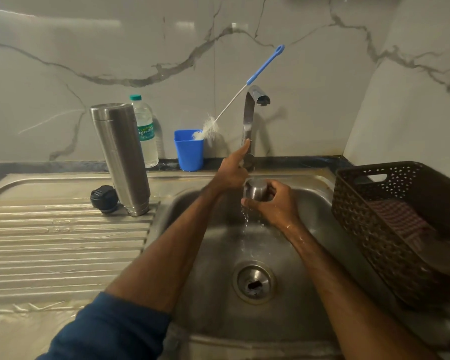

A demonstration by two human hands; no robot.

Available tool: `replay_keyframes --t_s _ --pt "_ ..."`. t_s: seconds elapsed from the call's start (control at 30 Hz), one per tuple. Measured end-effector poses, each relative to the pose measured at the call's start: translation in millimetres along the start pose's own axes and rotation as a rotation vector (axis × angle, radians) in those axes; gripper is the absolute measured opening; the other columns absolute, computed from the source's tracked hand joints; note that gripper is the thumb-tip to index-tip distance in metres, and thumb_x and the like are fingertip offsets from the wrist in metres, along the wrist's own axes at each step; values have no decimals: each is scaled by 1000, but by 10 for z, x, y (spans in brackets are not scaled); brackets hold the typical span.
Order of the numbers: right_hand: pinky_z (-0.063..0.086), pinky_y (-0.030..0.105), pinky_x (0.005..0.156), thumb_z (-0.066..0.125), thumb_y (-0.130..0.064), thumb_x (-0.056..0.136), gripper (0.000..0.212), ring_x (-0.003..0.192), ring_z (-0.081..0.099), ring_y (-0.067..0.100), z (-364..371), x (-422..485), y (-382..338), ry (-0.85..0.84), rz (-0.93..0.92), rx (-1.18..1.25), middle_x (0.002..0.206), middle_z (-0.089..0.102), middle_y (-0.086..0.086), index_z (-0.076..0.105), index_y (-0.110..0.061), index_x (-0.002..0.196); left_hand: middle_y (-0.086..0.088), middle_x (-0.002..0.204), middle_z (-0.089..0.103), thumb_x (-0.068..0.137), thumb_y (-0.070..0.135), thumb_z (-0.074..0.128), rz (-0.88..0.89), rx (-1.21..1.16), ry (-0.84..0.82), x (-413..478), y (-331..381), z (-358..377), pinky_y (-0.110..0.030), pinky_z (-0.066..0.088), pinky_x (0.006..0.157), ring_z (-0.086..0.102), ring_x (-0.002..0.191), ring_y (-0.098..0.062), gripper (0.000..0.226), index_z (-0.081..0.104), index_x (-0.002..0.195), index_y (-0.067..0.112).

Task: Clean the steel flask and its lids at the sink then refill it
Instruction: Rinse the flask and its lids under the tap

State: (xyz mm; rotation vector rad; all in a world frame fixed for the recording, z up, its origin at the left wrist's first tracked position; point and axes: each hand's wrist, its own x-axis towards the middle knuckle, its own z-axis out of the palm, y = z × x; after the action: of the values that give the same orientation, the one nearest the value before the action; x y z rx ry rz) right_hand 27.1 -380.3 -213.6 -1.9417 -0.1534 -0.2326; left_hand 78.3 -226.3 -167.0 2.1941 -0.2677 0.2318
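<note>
Steel flask (120, 157) standing | right hand (278, 206) grips steel lid (255, 189) | left hand (231, 174) at tap (248, 115), grasp unclear

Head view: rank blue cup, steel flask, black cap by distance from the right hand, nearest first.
From the right hand:
1. blue cup, at the back, left of tap
2. steel flask, upright on drainboard
3. black cap, left of the flask

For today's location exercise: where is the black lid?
Head view, left side: the black lid lies on the draining board, just left of the steel flask.
</note>
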Motion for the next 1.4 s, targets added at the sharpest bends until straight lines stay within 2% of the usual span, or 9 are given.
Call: replay_keyframes --t_s 0.17,0.37,0.57,0.7,0.83,0.93,1.03,1.13,1.4 --pt "47 16 62 95 -22 68 57 82 65 8 -37 -43 -25 -39 44 -82 97 70 -3 64 -14 114 -8 145 61 91 -3 56 -19 163 1 -326 -115 -184 -38 45 113 58 132 -24 58 56 148 13" --pt "55 36 82 98 -28 62 76 100 63 20 -39 -144 -53 -107 72 -304 118 65 7 54 -17 123 2 121 72 89 9 66 -205 207 -20 -1052 -213 -66 -23 47 99 66 112 -15 36 72 124 18" --pt "49 31 89 85 -30 82 71 113 59 21 -73 -286 -330 280 -324 -321 131 62 9 48 -16 141 0 120 71 89 18 64 -214 223 25 -1194 -176 20 -46 53 103 66 114 -23 29 71 116 28" --pt "57 35 78 90 -38 69 61 99 67 24 8 -307 -138 17 -15 -558 114 70 4 63 -21 120 0 117 70 89 18 67 -248 269 44 -1201 -197 60 -45 53 99 66 110 -22 28 68 114 28" --pt "50 30 74 89 -38 76 62 99 62 18 10 -292 -221 213 -157 -460 113 68 1 61 -16 126 1 113 70 85 18 69 -293 254 64 -1219 -220 29 -49 54 99 66 108 -25 25 68 106 31" --pt "44 23 66 94 -40 68 64 94 64 15 38 -305 -159 6 -15 -550 115 72 0 66 -17 121 1 114 70 85 18 69 -317 243 69 -1219 -200 19 -49 53 101 66 110 -25 25 70 107 29" --pt "44 24 73 92 -36 73 65 96 56 10 15 -282 -168 89 -54 -452 111 62 -9 62 -17 128 1 112 70 86 17 69 -319 255 55 -1219 -202 23 -47 54 99 66 107 -24 26 69 110 26" --pt "56 30 76 97 -38 62 65 93 67 15 54 -301 -148 -88 6 -570 111 73 -2 70 -19 119 0 115 68 86 17 70 -334 239 57 -1226 -206 23 -47 53 99 65 109 -24 29 68 114 25" --pt "61 36 84 99 -38 59 62 93 69 14 88 -317 -164 -136 49 -427 107 75 1 72 -20 113 -1 120 66 86 18 69 -336 239 52 -1228 -194 9 -42 51 99 62 113 -25 34 66 119 24"
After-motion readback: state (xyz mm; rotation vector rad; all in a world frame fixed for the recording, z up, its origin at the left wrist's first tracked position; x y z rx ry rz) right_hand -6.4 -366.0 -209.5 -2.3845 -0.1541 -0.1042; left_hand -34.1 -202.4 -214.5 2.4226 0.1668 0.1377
